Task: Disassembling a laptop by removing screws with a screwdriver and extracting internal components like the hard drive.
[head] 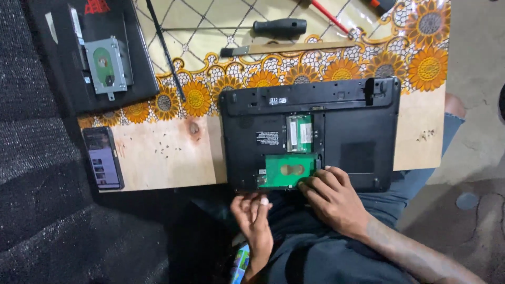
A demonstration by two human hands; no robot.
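Right hand [331, 197] fingers [310, 184] touch green drive [286, 171] in laptop [310, 134].

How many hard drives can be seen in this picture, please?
2: one green-faced hard drive in the open laptop bay under the right hand; one silver drive on the closed laptop, upper left.

Soft, even light falls from above on the wooden table [158, 152], bright glare streaks the glossy sunflower cloth [336, 68] beyond the laptop [310, 131], the dark carpet left of the laptop sinks into dimness, and the picture is slightly soft throughout.
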